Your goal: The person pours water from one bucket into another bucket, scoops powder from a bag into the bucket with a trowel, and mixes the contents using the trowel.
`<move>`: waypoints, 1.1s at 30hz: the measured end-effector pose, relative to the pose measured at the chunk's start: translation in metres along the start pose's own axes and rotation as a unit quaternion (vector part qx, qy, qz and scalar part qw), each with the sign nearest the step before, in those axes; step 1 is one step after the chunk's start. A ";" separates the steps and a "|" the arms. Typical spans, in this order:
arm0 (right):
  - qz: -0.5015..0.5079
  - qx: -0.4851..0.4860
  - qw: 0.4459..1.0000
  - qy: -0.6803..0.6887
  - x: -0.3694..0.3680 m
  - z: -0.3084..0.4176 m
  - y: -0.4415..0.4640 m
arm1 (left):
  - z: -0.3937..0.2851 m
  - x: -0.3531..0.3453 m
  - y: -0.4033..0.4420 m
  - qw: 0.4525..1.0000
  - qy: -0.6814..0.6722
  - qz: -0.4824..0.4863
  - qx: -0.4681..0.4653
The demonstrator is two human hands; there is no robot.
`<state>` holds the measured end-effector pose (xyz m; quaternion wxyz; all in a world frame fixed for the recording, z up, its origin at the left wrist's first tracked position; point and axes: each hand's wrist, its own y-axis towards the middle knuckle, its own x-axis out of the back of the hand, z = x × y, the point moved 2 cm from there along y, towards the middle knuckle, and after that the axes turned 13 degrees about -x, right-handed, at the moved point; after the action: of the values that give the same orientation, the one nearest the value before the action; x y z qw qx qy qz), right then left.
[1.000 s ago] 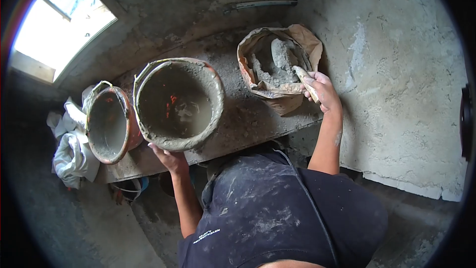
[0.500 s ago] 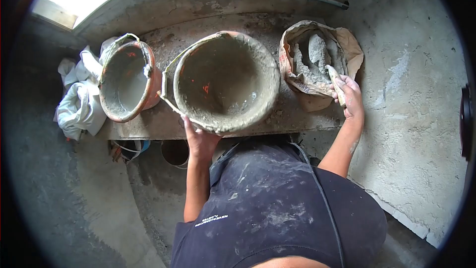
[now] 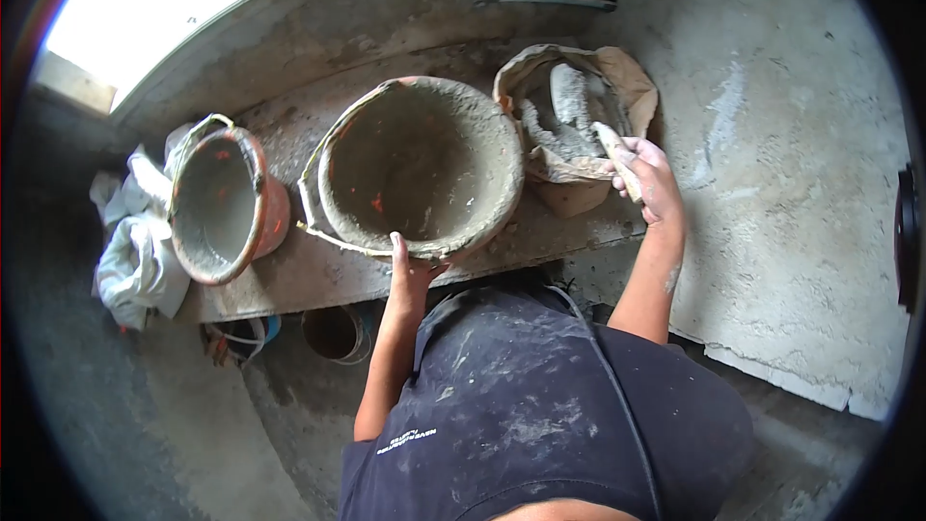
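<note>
Left hand [image 3: 413,277] grips mortar-caked bucket [image 3: 506,203], thumb over rim, likely steadying it on bench [image 3: 299,280]. Right hand [image 3: 652,183] closed round handle of scoop [image 3: 569,96], head resting in paper sack [image 3: 632,87] beside bucket, seemingly within easy reach.

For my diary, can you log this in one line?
left hand: thumb over rim, round mortar-caked orange bucket | right hand: grips pale-handled grey scoop | scoop head: inside open brown paper bag
</note>
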<state>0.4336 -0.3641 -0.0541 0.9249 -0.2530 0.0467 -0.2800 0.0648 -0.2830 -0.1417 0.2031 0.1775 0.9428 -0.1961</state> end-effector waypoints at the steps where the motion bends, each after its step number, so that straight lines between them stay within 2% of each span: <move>1: 0.003 0.007 1.000 -0.005 -0.003 0.004 -0.005 | 0.004 0.002 0.002 1.000 0.019 0.001 -0.005; 4: 0.029 0.018 0.999 -0.007 -0.015 0.019 -0.019 | 0.005 -0.005 0.006 0.999 0.034 0.031 -0.016; 12: 0.147 0.028 0.986 -0.068 -0.072 0.038 -0.040 | 0.000 -0.018 0.000 0.995 0.094 -0.006 -0.016; 15: 0.161 0.044 0.960 -0.223 -0.107 0.035 -0.036 | 0.002 -0.018 0.001 0.995 0.092 -0.013 -0.022; 16: 0.118 0.044 0.949 -0.290 -0.125 0.046 -0.044 | 0.001 -0.018 0.000 0.995 0.091 -0.007 -0.026; 18: 0.075 0.114 0.909 -0.393 -0.146 0.038 -0.032 | 0.006 -0.012 0.001 0.994 0.104 -0.013 -0.010; 19: 0.076 0.115 0.909 -0.394 -0.151 0.032 -0.024 | 0.009 -0.010 0.003 0.995 0.097 -0.012 -0.009; 21: 0.095 0.309 0.801 -0.503 -0.165 0.028 -0.016 | 0.010 -0.006 0.004 0.995 0.103 -0.014 -0.009; 22: 0.097 0.311 0.800 -0.503 -0.169 0.028 -0.015 | 0.009 -0.006 0.003 0.994 0.103 -0.017 -0.011; 24: 0.074 0.353 0.715 -0.599 -0.176 0.028 -0.015 | 0.005 -0.007 0.000 0.994 0.104 -0.034 -0.022; 28: 0.065 0.344 0.706 -0.616 -0.178 0.031 -0.018 | 0.010 0.002 0.001 0.995 0.096 -0.020 -0.028; 30: -0.002 0.477 0.653 -0.589 -0.174 0.022 -0.017 | 0.012 0.004 0.002 0.996 0.087 -0.025 -0.026; 31: -0.002 0.478 0.653 -0.588 -0.174 0.021 -0.017 | 0.009 0.003 0.002 0.995 0.087 -0.025 -0.028; 33: -0.048 0.523 0.591 -0.613 -0.174 0.021 -0.021 | 0.003 0.000 0.001 0.997 0.064 -0.011 -0.031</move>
<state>0.2819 -0.2751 -0.0348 0.6940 0.1602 -0.6975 -0.0792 0.0664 -0.2836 -0.1440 0.1457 0.1728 0.9614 -0.1569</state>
